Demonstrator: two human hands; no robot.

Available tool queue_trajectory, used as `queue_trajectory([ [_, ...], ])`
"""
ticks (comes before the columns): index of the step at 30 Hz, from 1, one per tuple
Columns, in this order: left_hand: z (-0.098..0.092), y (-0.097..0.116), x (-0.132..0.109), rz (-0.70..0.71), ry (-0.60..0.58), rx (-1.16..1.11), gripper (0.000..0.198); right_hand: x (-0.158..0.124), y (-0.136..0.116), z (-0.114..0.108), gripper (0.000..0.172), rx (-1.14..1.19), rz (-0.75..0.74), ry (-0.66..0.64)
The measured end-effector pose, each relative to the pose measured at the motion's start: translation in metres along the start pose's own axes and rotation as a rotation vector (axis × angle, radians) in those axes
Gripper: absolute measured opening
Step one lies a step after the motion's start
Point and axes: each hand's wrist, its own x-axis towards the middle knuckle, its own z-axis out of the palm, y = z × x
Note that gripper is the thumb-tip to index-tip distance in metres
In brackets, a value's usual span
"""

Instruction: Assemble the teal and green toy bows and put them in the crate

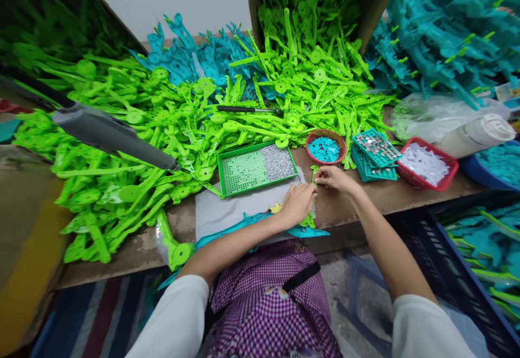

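Observation:
My left hand (299,204) lies over a lime green plastic part (311,220) at the front edge of the table, its fingers closed on it. My right hand (333,178) meets it fingertip to fingertip, pinching at the upper end of what looks like the same part; the exact grip is hidden. Beneath my left forearm a long turquoise plastic part (231,229) rests on a grey cloth (211,212). A small yellow piece (276,207) shows beside my left wrist. Just beyond my hands stands a green perforated tray (244,171) with small silver screws heaped at its right.
Lime green parts (134,190) pile up at left and back, with a screwdriver (244,109) on top. A grey power screwdriver (109,136) slants in from the left. Rightward are a red basket (312,157), teal baskets (365,169), a red box (441,184) and a white bottle (475,137).

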Motion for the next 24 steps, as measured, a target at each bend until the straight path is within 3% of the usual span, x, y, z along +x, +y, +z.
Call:
queue_trajectory([
  [4,0.018,0.022,0.019,0.047,-0.123,0.077,0.031,0.002,-0.005,-0.001,0.035,0.063,0.048,-0.015],
  [8,0.026,0.033,0.015,0.068,-0.165,0.197,0.035,0.001,-0.011,-0.001,0.032,0.081,0.068,-0.005],
  [15,-0.001,-0.009,-0.019,-0.019,-0.124,0.12,0.031,-0.001,-0.011,0.0,0.029,0.093,0.064,0.029],
  [20,-0.004,-0.032,-0.01,-0.013,-0.076,-0.114,0.025,-0.002,-0.009,0.001,0.028,0.091,0.053,0.041],
  [24,0.0,-0.037,-0.005,-0.146,-0.014,-0.265,0.026,-0.002,-0.01,0.002,0.027,0.078,0.049,0.05],
])
